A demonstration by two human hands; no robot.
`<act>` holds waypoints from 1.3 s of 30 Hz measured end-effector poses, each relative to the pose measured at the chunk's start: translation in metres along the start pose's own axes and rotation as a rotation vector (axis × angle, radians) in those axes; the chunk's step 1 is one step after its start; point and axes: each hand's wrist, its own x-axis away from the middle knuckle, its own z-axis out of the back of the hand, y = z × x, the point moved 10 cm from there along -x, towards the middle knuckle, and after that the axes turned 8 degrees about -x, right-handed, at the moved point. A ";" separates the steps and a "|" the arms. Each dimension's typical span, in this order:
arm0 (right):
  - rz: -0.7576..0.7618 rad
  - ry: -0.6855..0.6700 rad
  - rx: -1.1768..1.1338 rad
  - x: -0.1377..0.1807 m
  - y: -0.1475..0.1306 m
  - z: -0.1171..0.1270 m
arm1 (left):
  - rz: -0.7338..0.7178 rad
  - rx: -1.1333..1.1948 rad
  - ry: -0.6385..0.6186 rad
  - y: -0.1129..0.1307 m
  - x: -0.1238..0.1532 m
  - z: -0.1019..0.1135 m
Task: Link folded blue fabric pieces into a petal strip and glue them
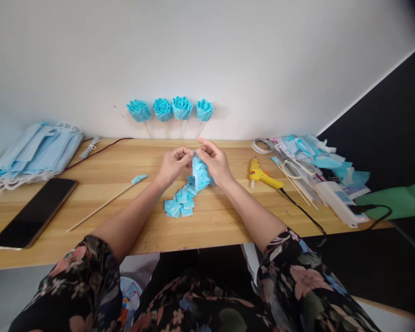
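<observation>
My left hand (173,164) and my right hand (214,161) meet above the middle of the wooden table (124,216). Both pinch a stack of small folded blue squares (200,173), held upright between the fingertips. More blue squares (179,205) lie in a loose pile on the table just below and left of the hands. A wooden stick with a blue tip (105,203) lies to the left of my left forearm.
Four blue fabric roses on sticks (171,110) lean on the wall behind. A pile of blue face masks (34,152) and a dark phone (34,212) lie at left. A yellow glue gun (263,176), scissors (292,168), skewers, tape and blue scraps crowd the right.
</observation>
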 end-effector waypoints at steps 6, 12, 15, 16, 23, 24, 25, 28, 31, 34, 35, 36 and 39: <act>-0.029 0.011 0.017 0.002 0.007 0.001 | 0.007 -0.007 -0.072 -0.001 0.001 -0.008; -0.086 0.104 0.003 -0.005 0.016 0.018 | -0.009 0.047 -0.017 -0.004 -0.002 0.003; -0.121 0.096 -0.051 -0.006 0.020 0.018 | -0.011 0.100 0.034 -0.010 -0.005 0.011; -0.125 0.078 -0.062 -0.005 0.020 0.015 | -0.009 0.111 0.045 -0.011 -0.006 0.013; -0.073 0.099 0.013 -0.002 0.011 0.012 | -0.006 0.071 0.041 -0.009 -0.005 0.010; -0.068 0.115 0.019 -0.002 0.010 0.013 | -0.006 0.061 0.030 -0.008 -0.004 0.009; -0.064 0.127 0.023 -0.002 0.010 0.015 | -0.003 0.054 0.020 -0.008 -0.004 0.008; -0.062 0.139 0.025 -0.002 0.010 0.017 | 0.014 0.050 0.003 -0.009 -0.004 0.007; -0.070 0.110 0.002 -0.002 0.011 0.014 | 0.026 0.060 0.005 -0.010 -0.004 0.008; -0.071 0.060 -0.027 -0.001 0.007 0.007 | 0.028 0.052 -0.022 -0.008 -0.003 0.004; -0.070 0.047 -0.028 -0.001 0.005 0.005 | 0.028 0.041 -0.040 -0.006 -0.003 0.001; -0.068 0.040 -0.025 0.000 0.003 0.003 | 0.028 0.027 -0.060 -0.005 -0.002 -0.002; -0.055 0.038 -0.013 0.001 -0.001 0.001 | 0.032 -0.003 -0.100 -0.004 0.000 -0.010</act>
